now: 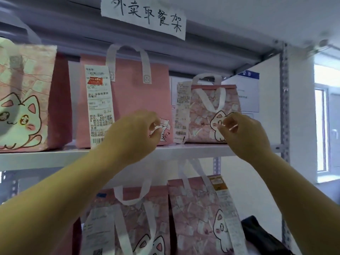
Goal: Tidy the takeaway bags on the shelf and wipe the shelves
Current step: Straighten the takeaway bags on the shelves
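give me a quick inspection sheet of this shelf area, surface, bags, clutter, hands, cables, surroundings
surface: upper shelf board holds three bags; a lower level holds more.
job's things: plain pink bag upright in the middle with a long receipt on its front; small patterned cat bag to its right, also with a receipt; large cat bag at left; two patterned bags below. No cloth seen.
clutter: dark item at lower right, unclear what.
grippers: left hand curled at the pink bag's lower corner; right hand in front of the small cat bag, fingers pinched; grip unclear.
cables: nothing seen.
surroundings: handwritten paper sign above, blue-headed notice on the wall, window at right.
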`<state>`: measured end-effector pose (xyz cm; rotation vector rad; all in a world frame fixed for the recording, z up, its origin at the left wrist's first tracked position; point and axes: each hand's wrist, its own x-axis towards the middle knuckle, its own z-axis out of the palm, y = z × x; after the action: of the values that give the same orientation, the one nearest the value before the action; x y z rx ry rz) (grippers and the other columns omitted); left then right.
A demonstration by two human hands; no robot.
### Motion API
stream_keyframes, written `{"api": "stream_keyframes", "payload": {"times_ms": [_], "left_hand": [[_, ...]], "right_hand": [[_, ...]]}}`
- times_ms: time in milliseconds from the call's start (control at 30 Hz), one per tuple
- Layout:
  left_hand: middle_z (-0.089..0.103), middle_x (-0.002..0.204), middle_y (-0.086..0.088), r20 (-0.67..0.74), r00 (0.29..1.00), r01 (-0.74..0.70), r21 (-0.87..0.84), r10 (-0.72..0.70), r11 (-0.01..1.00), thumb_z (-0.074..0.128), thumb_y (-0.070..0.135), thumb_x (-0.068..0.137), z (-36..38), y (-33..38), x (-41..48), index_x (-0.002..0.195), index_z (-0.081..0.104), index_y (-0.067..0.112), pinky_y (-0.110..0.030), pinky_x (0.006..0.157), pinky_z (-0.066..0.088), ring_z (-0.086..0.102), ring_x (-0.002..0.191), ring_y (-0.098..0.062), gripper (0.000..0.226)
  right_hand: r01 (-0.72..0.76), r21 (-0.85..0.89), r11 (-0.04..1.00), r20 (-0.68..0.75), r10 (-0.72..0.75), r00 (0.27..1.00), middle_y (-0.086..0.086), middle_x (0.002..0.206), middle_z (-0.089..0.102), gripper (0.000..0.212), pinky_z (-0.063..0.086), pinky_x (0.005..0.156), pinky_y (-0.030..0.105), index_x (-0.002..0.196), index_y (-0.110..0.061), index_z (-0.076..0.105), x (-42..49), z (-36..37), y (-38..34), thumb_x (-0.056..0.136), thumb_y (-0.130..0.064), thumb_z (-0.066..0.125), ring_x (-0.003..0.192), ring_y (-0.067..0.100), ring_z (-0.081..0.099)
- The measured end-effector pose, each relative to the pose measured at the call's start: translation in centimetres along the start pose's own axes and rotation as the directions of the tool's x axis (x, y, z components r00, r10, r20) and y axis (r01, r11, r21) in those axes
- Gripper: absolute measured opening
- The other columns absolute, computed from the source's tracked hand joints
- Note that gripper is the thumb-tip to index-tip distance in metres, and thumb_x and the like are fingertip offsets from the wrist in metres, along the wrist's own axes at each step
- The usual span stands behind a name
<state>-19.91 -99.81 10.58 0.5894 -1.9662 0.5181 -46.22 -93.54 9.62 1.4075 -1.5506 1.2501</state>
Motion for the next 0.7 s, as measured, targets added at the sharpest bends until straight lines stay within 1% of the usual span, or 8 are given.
{"api": "stream_keyframes", "payload": {"times_ms": [100, 267, 367, 433, 500, 567, 600, 700], "left_hand": [[0.061, 0.080, 0.005, -0.004, 1.000, -0.013, -0.001, 0.013, 1.000, 0.055, 0.027, 0.088, 2.0, 1.4, 1.3, 0.092, 0.064, 0.017, -0.037, 0.066, 0.052, 0.056, 0.070, -0.015, 0.014], [0.060, 0.074, 0.005, -0.052, 0.999, 0.016, 0.006, -0.016, 1.000, 0.056, 0.024, 0.087, 6.0, 3.4, 3.6, 0.087, 0.064, 0.014, -0.032, 0.063, 0.048, 0.055, 0.067, -0.017, 0.012], [0.061, 0.076, 0.002, -0.065, 0.996, 0.057, 0.031, -0.055, 0.998, 0.057, 0.020, 0.086, 8.3, 4.4, 5.1, 0.087, 0.063, 0.013, -0.036, 0.066, 0.050, 0.056, 0.069, -0.020, 0.010], [0.064, 0.079, -0.001, -0.088, 0.993, 0.083, 0.043, -0.079, 0.996, 0.058, 0.017, 0.085, 9.3, 4.9, 5.8, 0.091, 0.065, 0.010, -0.039, 0.069, 0.051, 0.057, 0.071, -0.021, 0.011], [0.065, 0.082, -0.003, -0.126, 0.987, 0.104, 0.063, -0.095, 0.993, 0.060, 0.015, 0.085, 10.0, 5.4, 6.2, 0.095, 0.066, 0.009, -0.037, 0.069, 0.051, 0.057, 0.071, -0.020, 0.013], [0.066, 0.086, -0.005, -0.167, 0.981, 0.112, 0.101, -0.094, 0.989, 0.063, 0.013, 0.083, 10.4, 5.5, 6.3, 0.097, 0.067, 0.009, -0.034, 0.067, 0.049, 0.056, 0.073, -0.020, 0.015], [0.065, 0.088, -0.007, -0.184, 0.979, 0.115, 0.135, -0.089, 0.984, 0.064, 0.011, 0.082, 10.5, 5.5, 6.4, 0.098, 0.067, 0.008, -0.035, 0.068, 0.048, 0.057, 0.075, -0.022, 0.017], [0.064, 0.093, -0.015, -0.182, 0.981, 0.121, 0.307, -0.067, 0.944, 0.065, 0.008, 0.079, 10.6, 5.0, 6.7, 0.101, 0.068, 0.003, -0.044, 0.081, 0.044, 0.056, 0.090, -0.036, 0.023]], "right_hand": [[-0.001, -0.004, 1.000, -0.005, 0.001, 1.000, -0.008, 0.080, 0.059, 0.013, 0.040, 0.064, 0.027, 0.087, -0.022, 0.058, 0.8, 0.0, 2.8, 0.086, -0.034, 0.062, 0.072, 0.013, 0.056], [-0.005, -0.003, 1.000, 0.010, 0.005, 1.000, -0.007, 0.086, 0.061, 0.019, 0.044, 0.068, 0.030, 0.096, -0.019, 0.060, 2.9, 0.8, 7.8, 0.086, -0.035, 0.061, 0.078, 0.016, 0.058], [0.003, -0.009, 1.000, -0.004, -0.003, 1.000, 0.000, 0.098, 0.062, 0.023, 0.047, 0.072, 0.034, 0.103, -0.017, 0.058, 4.4, 1.4, 10.7, 0.087, -0.034, 0.060, 0.083, 0.019, 0.058], [-0.021, -0.004, 1.000, 0.016, 0.021, 1.000, 0.006, 0.111, 0.059, 0.034, 0.050, 0.080, 0.040, 0.115, -0.017, 0.054, 5.4, 1.8, 12.4, 0.086, -0.033, 0.062, 0.093, 0.023, 0.058], [-0.054, 0.007, 0.998, 0.053, 0.054, 0.997, 0.010, 0.123, 0.052, 0.045, 0.048, 0.086, 0.042, 0.126, -0.020, 0.047, 6.3, 2.3, 13.7, 0.086, -0.034, 0.063, 0.104, 0.028, 0.055], [-0.068, 0.021, 0.997, 0.084, 0.066, 0.994, 0.012, 0.129, 0.046, 0.052, 0.045, 0.088, 0.044, 0.133, -0.026, 0.041, 7.0, 3.0, 14.6, 0.086, -0.034, 0.062, 0.108, 0.031, 0.052], [-0.069, 0.030, 0.997, 0.109, 0.065, 0.992, 0.013, 0.131, 0.043, 0.053, 0.045, 0.088, 0.044, 0.135, -0.030, 0.038, 7.3, 3.4, 14.9, 0.087, -0.034, 0.060, 0.108, 0.031, 0.052], [-0.084, 0.094, 0.992, 0.191, 0.065, 0.979, 0.013, 0.137, 0.039, 0.051, 0.044, 0.085, 0.039, 0.136, -0.039, 0.034, 7.8, 4.8, 15.4, 0.091, -0.035, 0.055, 0.103, 0.030, 0.053]]}}
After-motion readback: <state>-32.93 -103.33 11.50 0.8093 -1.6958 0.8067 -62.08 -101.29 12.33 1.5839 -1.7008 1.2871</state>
